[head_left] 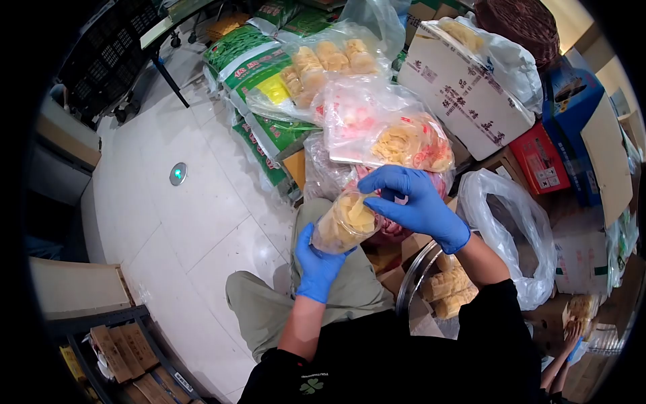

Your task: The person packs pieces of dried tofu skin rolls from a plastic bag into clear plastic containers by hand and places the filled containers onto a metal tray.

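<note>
Seated above a pale tiled floor point(168, 236), you clamp a clear plastic cylindrical container point(331, 233) filled with thin yellow pieces point(358, 211) in your blue-gloved left hand point(319, 264), its open mouth tilted toward the right. Your blue-gloved right hand point(414, 202) is apart from the left, bent fingers and thumb at the container's rim; whether they pinch anything, you cannot tell from this view. Just beyond the container, a transparent bag with red print point(431, 149) shows more yellow pieces, near green-and-white printed sacks point(249, 67) on the far left and a white carton with dark lettering point(464, 94) on the far right. Right of your right forearm stands an open, translucent plastic bag point(540, 273); nearer, filled cylindrical containers point(449, 291) lie beside your dark sleeve. At the near right edge, another person's hand point(573, 330) reaches to a stack of yellow goods point(581, 307).
</note>
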`<control>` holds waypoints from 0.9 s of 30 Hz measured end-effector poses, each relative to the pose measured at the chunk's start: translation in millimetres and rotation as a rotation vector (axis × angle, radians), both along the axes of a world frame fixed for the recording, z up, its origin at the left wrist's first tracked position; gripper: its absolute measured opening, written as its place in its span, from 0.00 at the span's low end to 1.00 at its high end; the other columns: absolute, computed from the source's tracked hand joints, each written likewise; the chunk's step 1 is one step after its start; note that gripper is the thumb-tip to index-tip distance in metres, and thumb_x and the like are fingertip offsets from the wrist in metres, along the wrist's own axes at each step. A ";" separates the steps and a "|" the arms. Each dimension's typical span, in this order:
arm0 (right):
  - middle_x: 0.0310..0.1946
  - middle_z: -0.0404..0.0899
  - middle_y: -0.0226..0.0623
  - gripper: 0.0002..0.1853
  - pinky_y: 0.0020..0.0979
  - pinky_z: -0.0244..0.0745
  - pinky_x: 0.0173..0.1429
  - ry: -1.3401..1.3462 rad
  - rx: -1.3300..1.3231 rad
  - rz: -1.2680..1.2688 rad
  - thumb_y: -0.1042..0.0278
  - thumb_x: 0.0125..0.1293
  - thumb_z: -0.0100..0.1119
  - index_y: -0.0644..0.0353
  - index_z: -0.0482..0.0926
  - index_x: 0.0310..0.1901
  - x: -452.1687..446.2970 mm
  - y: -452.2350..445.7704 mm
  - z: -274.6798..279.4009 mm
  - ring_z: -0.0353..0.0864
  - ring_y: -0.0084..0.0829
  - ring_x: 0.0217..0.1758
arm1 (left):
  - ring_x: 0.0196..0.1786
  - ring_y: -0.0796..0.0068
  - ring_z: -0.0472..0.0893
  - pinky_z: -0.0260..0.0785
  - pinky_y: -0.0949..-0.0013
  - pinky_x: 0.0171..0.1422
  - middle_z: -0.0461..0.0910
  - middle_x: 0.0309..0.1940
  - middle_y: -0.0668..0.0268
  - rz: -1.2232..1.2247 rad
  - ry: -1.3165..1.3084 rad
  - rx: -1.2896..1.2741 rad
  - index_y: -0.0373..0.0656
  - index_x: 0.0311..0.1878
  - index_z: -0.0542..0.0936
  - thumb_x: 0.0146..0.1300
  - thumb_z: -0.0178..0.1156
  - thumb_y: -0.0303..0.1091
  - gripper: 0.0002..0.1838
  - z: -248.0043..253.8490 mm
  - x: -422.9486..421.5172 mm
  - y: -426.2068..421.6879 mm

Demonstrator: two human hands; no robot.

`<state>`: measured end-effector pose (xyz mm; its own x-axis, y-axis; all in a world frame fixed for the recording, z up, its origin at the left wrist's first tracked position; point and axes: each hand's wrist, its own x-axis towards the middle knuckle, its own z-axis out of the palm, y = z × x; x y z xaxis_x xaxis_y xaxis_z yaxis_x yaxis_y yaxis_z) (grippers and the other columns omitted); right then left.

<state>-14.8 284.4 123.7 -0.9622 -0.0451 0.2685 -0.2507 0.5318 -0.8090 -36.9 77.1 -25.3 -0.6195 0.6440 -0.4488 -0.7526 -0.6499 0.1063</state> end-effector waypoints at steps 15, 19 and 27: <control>0.41 0.86 0.46 0.15 0.33 0.80 0.50 -0.129 0.341 -0.353 0.70 0.60 0.62 0.63 0.84 0.47 -79.7 155.3 -143.0 0.87 0.37 0.42 | 0.68 0.56 0.68 0.58 0.47 0.64 0.68 0.70 0.63 -0.033 -0.015 -0.217 0.53 0.70 0.68 0.60 0.51 0.62 0.37 -11.1 4.4 -6.8; 0.40 0.85 0.48 0.14 0.41 0.79 0.51 -0.153 0.718 -0.309 0.67 0.56 0.62 0.60 0.85 0.44 -92.3 166.1 -183.4 0.85 0.48 0.43 | 0.69 0.56 0.67 0.56 0.46 0.65 0.67 0.70 0.64 -0.011 0.001 -0.192 0.55 0.70 0.68 0.60 0.51 0.62 0.36 -14.9 4.6 -11.7; 0.43 0.84 0.49 0.14 0.43 0.79 0.51 -0.217 0.706 -0.370 0.64 0.56 0.64 0.56 0.85 0.44 -104.0 169.0 -183.4 0.84 0.47 0.44 | 0.69 0.57 0.67 0.55 0.45 0.66 0.67 0.70 0.64 0.033 0.023 -0.186 0.56 0.70 0.68 0.61 0.51 0.61 0.36 -11.5 3.7 -21.8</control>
<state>-118.8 453.5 -59.7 -0.9752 0.1963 0.1020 0.1638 0.9506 -0.2635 -33.1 55.3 -36.8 -0.6506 0.5299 -0.5440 -0.7269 -0.6419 0.2441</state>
